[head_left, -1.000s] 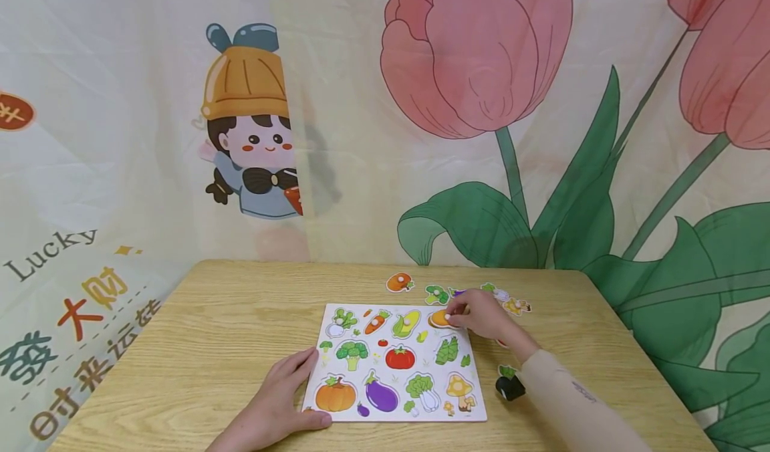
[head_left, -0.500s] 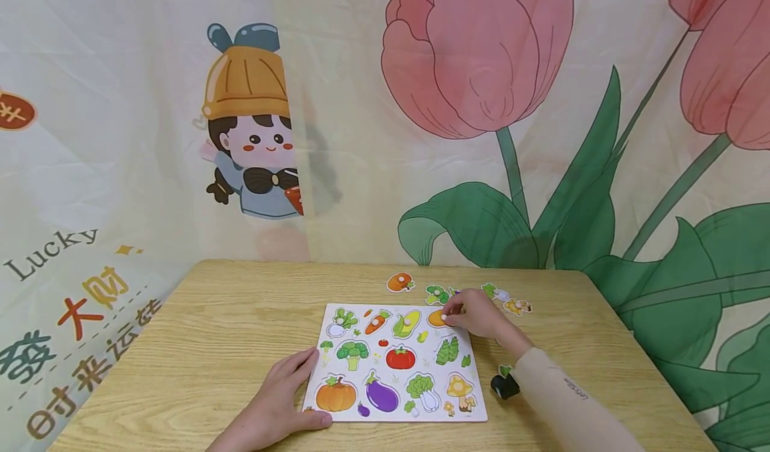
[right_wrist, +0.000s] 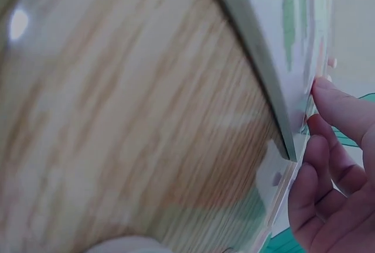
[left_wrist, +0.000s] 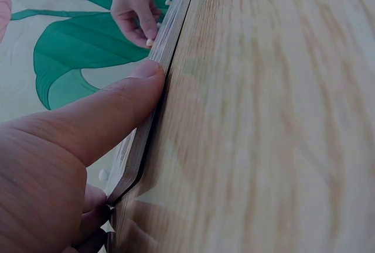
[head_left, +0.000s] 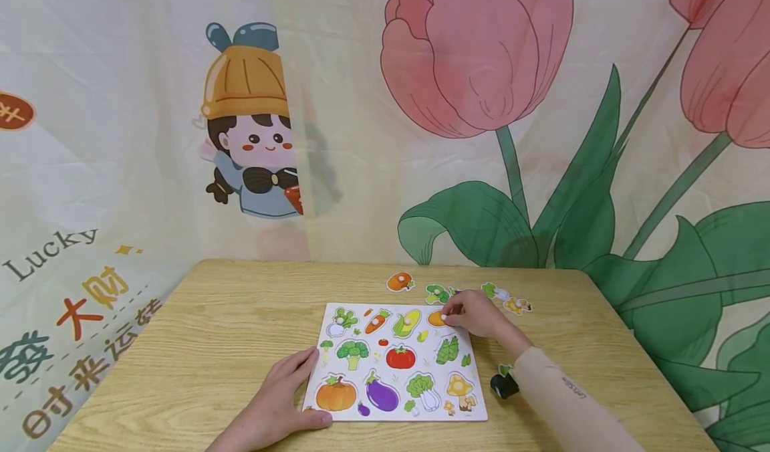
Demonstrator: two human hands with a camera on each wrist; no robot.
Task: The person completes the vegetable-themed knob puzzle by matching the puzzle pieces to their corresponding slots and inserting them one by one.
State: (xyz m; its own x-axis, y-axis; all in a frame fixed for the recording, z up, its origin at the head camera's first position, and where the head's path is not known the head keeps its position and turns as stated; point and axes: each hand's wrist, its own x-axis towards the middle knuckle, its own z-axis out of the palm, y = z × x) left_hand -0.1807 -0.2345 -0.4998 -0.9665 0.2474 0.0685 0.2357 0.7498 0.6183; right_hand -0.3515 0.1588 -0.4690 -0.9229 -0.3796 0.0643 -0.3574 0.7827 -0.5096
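A white vegetable puzzle board [head_left: 394, 385] lies on the wooden table. My left hand [head_left: 267, 398] rests at its front left corner, thumb along the front edge and fingers against the left side. In the left wrist view the straight thumb [left_wrist: 111, 103] presses the board's rim. At the back right corner my right hand [head_left: 478, 313] pinches the small white knob of an orange oval puzzle piece [head_left: 436, 318], which lies over its place on the board. In the right wrist view the right hand's thumb and forefinger [right_wrist: 343, 106] meet by the board's surface; the piece is hardly visible there.
Behind the board lie loose knobbed pieces: a pumpkin [head_left: 398, 282], a broccoli [head_left: 435, 295], a cabbage [head_left: 496, 291] and mushrooms [head_left: 517, 305]. A purple piece is partly hidden by the right hand. A black device [head_left: 504, 386] sits beside the right sleeve [head_left: 565, 392], over a green-topped piece [head_left: 505, 370].
My right hand has shifted very slightly left with the orange piece, then stayed almost still. The black device by the sleeve moved slightly left too. The left hand and board have not moved.
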